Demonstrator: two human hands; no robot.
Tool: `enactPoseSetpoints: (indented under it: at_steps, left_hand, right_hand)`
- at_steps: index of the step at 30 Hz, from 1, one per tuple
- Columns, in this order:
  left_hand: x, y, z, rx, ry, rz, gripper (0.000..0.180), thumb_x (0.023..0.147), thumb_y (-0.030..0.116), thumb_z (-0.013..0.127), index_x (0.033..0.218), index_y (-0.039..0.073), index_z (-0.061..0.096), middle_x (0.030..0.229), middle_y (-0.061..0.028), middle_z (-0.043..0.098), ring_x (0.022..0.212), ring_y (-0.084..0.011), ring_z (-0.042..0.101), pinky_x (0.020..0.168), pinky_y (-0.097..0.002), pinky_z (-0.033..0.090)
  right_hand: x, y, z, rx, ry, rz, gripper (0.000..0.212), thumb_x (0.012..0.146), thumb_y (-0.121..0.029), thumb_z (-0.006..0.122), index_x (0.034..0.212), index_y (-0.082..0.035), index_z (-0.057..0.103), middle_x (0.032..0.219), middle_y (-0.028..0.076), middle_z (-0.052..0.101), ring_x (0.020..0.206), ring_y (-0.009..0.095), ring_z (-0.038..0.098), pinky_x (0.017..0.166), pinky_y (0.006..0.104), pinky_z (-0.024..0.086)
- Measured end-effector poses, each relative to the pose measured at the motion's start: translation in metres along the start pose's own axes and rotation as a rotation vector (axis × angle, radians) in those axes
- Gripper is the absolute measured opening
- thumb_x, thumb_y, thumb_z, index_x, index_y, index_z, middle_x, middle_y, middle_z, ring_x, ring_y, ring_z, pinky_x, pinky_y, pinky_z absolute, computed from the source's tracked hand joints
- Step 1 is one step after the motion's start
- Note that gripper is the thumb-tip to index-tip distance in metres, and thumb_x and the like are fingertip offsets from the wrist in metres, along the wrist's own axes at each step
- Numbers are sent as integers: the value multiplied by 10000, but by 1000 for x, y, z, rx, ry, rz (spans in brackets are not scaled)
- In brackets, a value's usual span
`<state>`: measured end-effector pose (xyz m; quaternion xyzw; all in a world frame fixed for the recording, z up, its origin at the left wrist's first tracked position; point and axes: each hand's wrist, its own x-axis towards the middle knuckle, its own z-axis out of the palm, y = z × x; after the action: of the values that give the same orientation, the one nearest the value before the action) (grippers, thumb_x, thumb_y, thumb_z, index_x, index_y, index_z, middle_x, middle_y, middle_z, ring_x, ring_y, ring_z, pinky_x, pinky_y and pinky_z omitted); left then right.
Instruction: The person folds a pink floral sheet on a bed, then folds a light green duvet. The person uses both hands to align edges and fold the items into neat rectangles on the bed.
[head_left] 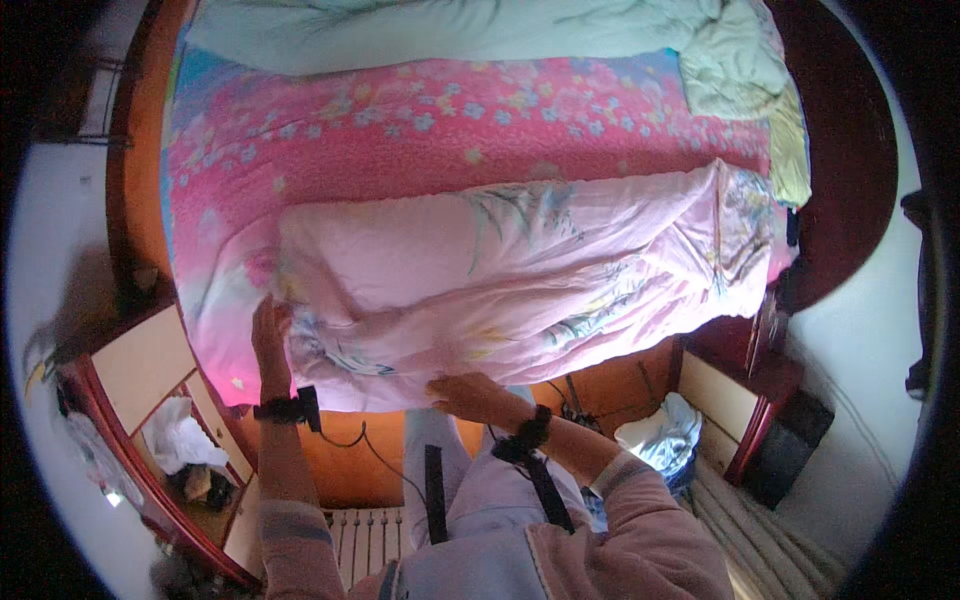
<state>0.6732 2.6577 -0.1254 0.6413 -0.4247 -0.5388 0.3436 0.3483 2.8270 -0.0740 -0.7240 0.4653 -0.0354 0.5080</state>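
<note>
A pale pink quilt (400, 255) with a leaf and flower pattern lies folded into a long strip along the near side of the bed. My left hand (268, 340) is at the strip's left end, fingers stretched away from me against its bunched corner. Along the near edge, right of that corner, my right hand (475, 397) has its fingers bent over the quilt's border. Under the quilt spreads a bright pink flowered bed sheet (360, 140). Both wrists wear black straps, and a cable hangs from the left one.
A pale green quilt (450, 35) lies along the far side, bunched at the right. A dark rounded headboard (850, 150) rises at the right. Open-fronted cabinets, the left one (140, 365) holding cloth, flank the bed. A bag (662, 435) stands at lower right.
</note>
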Motion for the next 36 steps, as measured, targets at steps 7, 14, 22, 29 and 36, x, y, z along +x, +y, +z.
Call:
enactPoseSetpoints:
  at_steps: [7,14,22,29,36]
  left_hand:
    - [-49,-20,29,3,-76,-378,498,889,384,561,1253,57,468,1044,-18,547,911,-140,514,833,-282,414]
    - [-46,10,54,552,-198,-269,429,866,288,591,1188,9,541,939,-39,584,839,-168,499,804,-284,418]
    - [-53,48,-21,427,135,-19,365,896,198,538,1199,-3,510,1115,-141,569,988,-252,545,864,-371,431]
    - [-88,44,-89,296,-244,129,397,899,206,493,1243,10,464,1203,-132,517,1087,-241,494,982,-383,364]
    - [-132,-12,-83,607,-444,-16,294,809,36,499,1095,32,564,944,-41,576,826,-147,536,753,-296,436]
  right_hand:
    - [-149,174,-35,921,966,486,235,947,-187,425,982,-11,577,860,77,609,705,151,600,595,274,510]
    - [-215,265,-173,-336,1228,1029,446,819,-139,630,1215,-33,454,1136,187,531,1003,321,564,811,397,502]
    - [-199,302,-232,95,678,812,482,731,-128,684,1165,2,521,1129,208,587,1060,350,563,890,389,459]
    - [-298,227,-181,-68,1320,557,287,812,-66,556,1090,4,545,1067,150,568,979,273,553,839,351,460]
    - [-333,206,-39,-176,533,897,362,743,-121,662,1056,-19,513,1085,205,516,1028,381,497,869,437,442]
